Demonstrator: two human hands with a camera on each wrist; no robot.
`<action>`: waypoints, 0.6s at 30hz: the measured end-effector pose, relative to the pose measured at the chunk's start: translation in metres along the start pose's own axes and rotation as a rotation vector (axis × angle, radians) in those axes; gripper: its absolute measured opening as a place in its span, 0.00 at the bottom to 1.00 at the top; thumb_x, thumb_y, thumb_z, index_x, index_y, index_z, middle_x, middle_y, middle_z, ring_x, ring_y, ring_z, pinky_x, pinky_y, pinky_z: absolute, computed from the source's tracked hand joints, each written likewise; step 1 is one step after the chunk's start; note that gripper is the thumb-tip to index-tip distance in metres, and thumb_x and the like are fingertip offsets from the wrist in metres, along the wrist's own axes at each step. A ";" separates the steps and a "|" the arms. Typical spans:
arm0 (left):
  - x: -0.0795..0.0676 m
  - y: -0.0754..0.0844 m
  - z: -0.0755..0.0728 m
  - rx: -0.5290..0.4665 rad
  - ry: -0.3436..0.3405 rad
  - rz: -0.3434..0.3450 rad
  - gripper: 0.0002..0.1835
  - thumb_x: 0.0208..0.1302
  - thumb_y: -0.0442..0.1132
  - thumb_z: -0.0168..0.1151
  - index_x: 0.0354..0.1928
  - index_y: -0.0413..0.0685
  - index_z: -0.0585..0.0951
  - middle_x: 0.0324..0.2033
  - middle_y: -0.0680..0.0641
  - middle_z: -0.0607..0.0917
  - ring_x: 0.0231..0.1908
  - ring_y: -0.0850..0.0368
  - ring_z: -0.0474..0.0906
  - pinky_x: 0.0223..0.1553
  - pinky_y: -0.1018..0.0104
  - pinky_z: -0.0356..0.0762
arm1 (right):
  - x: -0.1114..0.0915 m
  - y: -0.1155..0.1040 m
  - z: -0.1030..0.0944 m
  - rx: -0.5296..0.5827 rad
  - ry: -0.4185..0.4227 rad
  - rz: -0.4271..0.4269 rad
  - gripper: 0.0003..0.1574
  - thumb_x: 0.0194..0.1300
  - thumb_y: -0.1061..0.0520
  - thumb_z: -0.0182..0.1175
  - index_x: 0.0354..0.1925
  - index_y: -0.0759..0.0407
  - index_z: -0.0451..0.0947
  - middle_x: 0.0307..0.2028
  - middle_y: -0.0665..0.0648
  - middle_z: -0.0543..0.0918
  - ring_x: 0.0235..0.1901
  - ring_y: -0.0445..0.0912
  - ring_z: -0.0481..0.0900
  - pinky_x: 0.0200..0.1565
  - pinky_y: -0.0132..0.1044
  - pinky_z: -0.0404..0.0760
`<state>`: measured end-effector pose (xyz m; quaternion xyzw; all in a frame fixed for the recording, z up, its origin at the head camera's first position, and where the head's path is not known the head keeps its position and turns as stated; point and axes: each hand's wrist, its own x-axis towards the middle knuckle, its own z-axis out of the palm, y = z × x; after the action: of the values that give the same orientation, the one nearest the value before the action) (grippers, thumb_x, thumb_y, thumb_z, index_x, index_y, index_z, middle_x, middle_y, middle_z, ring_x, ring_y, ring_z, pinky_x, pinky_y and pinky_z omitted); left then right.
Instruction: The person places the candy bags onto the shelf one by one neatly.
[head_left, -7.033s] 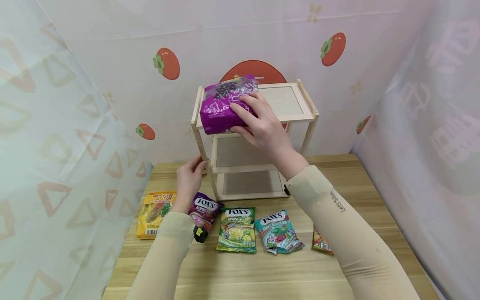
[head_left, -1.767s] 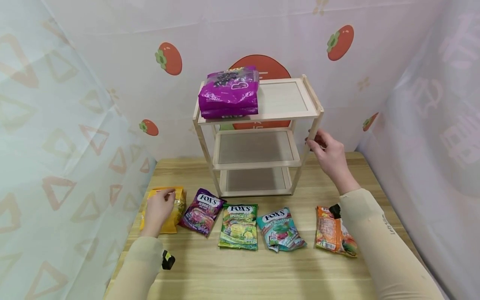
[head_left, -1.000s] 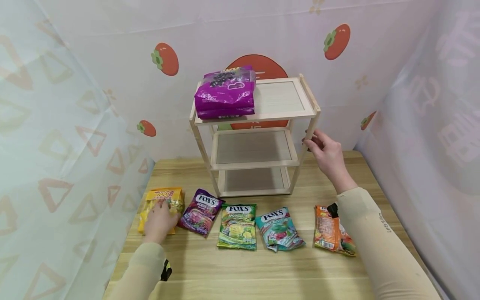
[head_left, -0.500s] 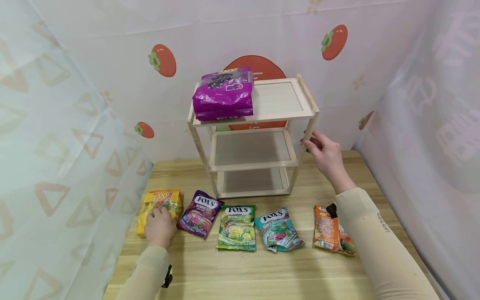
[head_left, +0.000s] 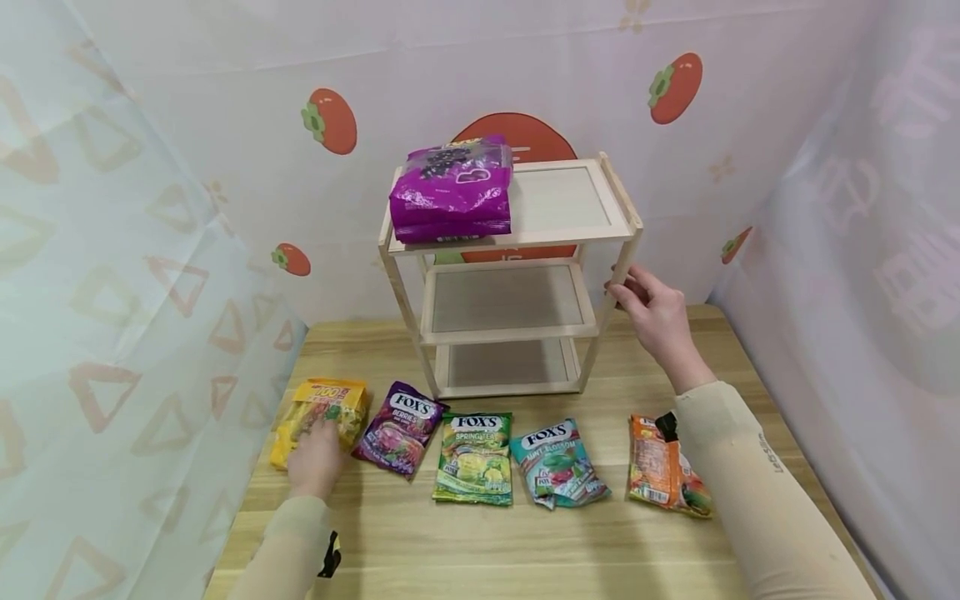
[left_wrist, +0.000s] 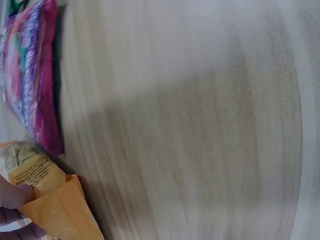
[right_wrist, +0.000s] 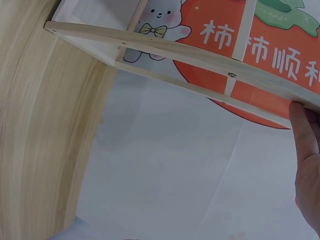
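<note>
My left hand (head_left: 315, 462) is on a yellow candy bag (head_left: 341, 417) at the table's left side; in the left wrist view, thumb and fingers grip the orange edge (left_wrist: 65, 212) of the bag. My right hand (head_left: 660, 321) holds the right front post of a three-tier wooden shelf (head_left: 510, 337), thumb in front and fingers behind. In the right wrist view, its fingers (right_wrist: 302, 132) touch the wooden post (right_wrist: 175, 50). A purple candy bag (head_left: 450, 196) lies on the left half of the top tier.
In a row before the shelf lie a purple Fox's bag (head_left: 401, 429), a green Fox's bag (head_left: 474, 458) and a teal Fox's bag (head_left: 560, 464). An orange bag (head_left: 656, 467) lies partly under the right forearm. Printed cloth (head_left: 247, 125) surrounds the wooden table (head_left: 480, 550).
The purple bag, earlier in my right hand, now rests on the top tier. My right hand moved to the right post; my left hand left the left post and came onto the yellow bag.
</note>
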<state>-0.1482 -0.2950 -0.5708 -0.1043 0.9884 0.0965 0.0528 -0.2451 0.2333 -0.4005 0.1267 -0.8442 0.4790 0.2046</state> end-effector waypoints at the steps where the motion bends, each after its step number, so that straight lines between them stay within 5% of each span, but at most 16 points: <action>1: 0.000 -0.001 -0.002 -0.003 -0.008 -0.001 0.25 0.62 0.33 0.69 0.59 0.29 0.74 0.59 0.25 0.75 0.52 0.23 0.75 0.43 0.25 0.78 | 0.000 0.000 0.000 -0.002 0.001 -0.002 0.26 0.76 0.55 0.59 0.66 0.66 0.75 0.50 0.68 0.87 0.49 0.58 0.86 0.43 0.14 0.78; 4: 0.000 -0.005 -0.008 -0.018 -0.031 -0.004 0.22 0.63 0.32 0.68 0.57 0.30 0.75 0.57 0.26 0.77 0.50 0.24 0.77 0.42 0.26 0.80 | 0.000 0.001 0.001 -0.007 0.005 -0.010 0.25 0.76 0.55 0.59 0.65 0.65 0.76 0.50 0.68 0.87 0.47 0.54 0.87 0.43 0.14 0.78; 11: 0.000 -0.010 -0.020 -0.102 -0.007 0.007 0.13 0.62 0.29 0.63 0.48 0.34 0.76 0.47 0.31 0.80 0.45 0.30 0.80 0.37 0.32 0.81 | -0.001 0.003 0.001 0.003 0.013 -0.015 0.24 0.76 0.56 0.60 0.64 0.64 0.77 0.49 0.68 0.87 0.41 0.21 0.78 0.42 0.14 0.79; 18: -0.004 -0.006 -0.033 -0.234 0.107 0.028 0.07 0.69 0.29 0.55 0.45 0.33 0.74 0.42 0.31 0.81 0.42 0.31 0.81 0.34 0.37 0.81 | -0.001 0.001 0.001 0.022 0.015 -0.025 0.24 0.75 0.56 0.60 0.65 0.63 0.77 0.48 0.69 0.87 0.41 0.19 0.77 0.43 0.14 0.79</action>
<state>-0.1460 -0.3072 -0.5390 -0.1008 0.9732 0.2063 -0.0137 -0.2446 0.2326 -0.4026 0.1358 -0.8356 0.4866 0.2157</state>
